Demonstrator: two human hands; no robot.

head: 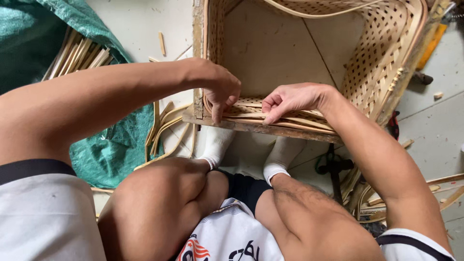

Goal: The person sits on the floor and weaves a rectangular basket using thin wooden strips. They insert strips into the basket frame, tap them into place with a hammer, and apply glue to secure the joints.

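While a green tarp [104,145] with loose bamboo strips [77,55] lies at far left, the left hand [220,87] curls, fingertips pressing the woven basket [382,63] at its near rim; just right, the right hand [290,99] pinches a flat strip [299,121] there.

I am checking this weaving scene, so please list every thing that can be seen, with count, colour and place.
woven basket: one, pale tan, top centre, on its side
wooden frame: one, brown, under basket rim
bamboo strips: one bundle, tan, upper left
green tarp: one, left
loose strips: several, tan, floor by frame
socks: two, white, centre
left hand: on the basket rim
right hand: pinching rim strips
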